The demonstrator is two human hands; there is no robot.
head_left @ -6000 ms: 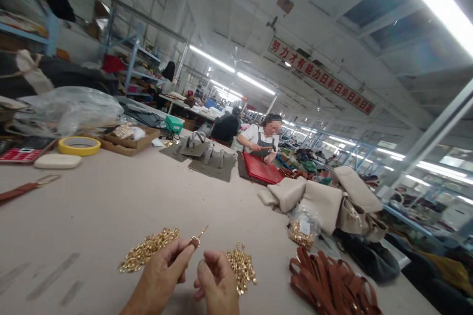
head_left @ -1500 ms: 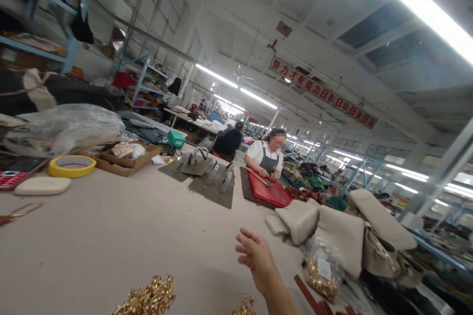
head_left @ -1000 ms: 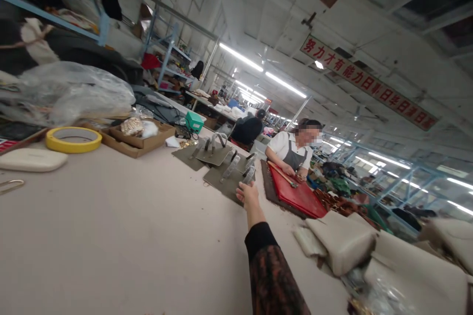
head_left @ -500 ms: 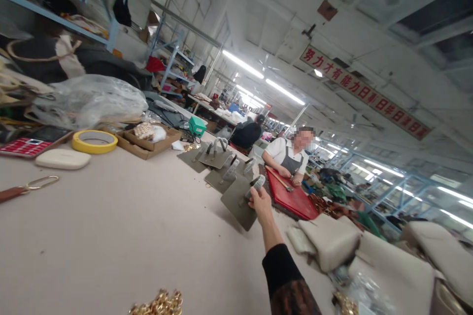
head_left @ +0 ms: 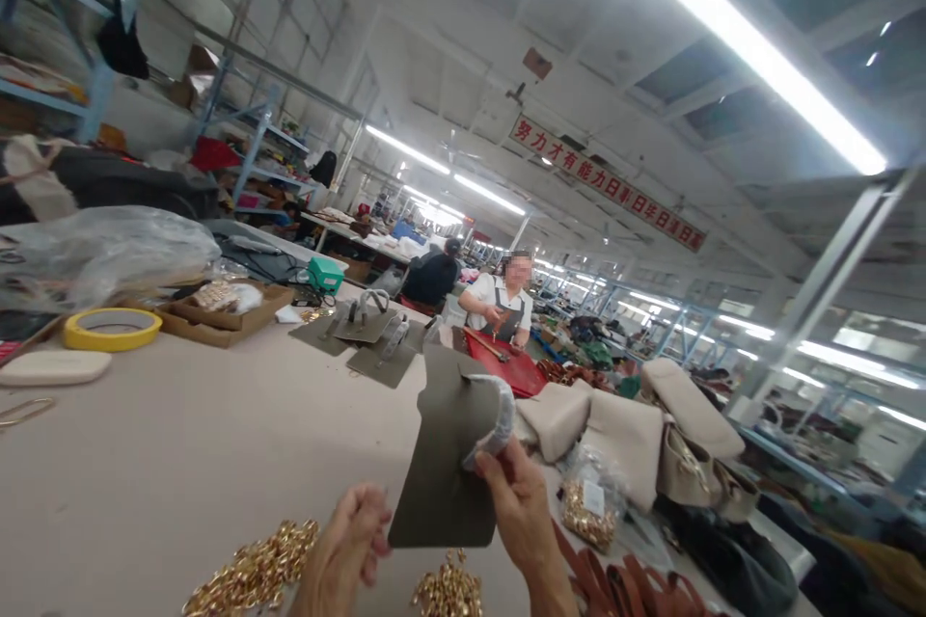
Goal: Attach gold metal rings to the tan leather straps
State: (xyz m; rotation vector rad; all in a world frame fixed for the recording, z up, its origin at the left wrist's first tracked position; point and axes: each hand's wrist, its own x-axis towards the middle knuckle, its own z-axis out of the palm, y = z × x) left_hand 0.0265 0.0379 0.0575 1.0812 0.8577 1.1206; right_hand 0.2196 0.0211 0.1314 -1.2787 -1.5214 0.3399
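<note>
My right hand [head_left: 517, 492] grips the plastic-wrapped handle [head_left: 499, 415] of a grey-green panel [head_left: 449, 463], which hangs upright above the table. Just left of the panel's lower edge is my left hand [head_left: 354, 525], its fingers partly curled and somewhat blurred; whether they touch anything is unclear. Gold metal hardware lies in two piles, one left of my left hand [head_left: 257, 569] and one below the panel [head_left: 449, 588]. More grey-green panels with wrapped handles [head_left: 383, 357] rest farther back on the table.
Yellow tape [head_left: 112, 329], a cardboard tray [head_left: 224, 313] and a green box [head_left: 325, 276] stand at the left. Cream bags [head_left: 622, 434], a bag of gold hardware [head_left: 589, 506] and brown straps [head_left: 629, 588] lie right. Across the table, a person [head_left: 499, 304] works at a red surface [head_left: 510, 366].
The held panel has come nearer and turned more upright in my right hand. My left hand has entered from below. The camera view has shifted right, and the person across has raised a hand.
</note>
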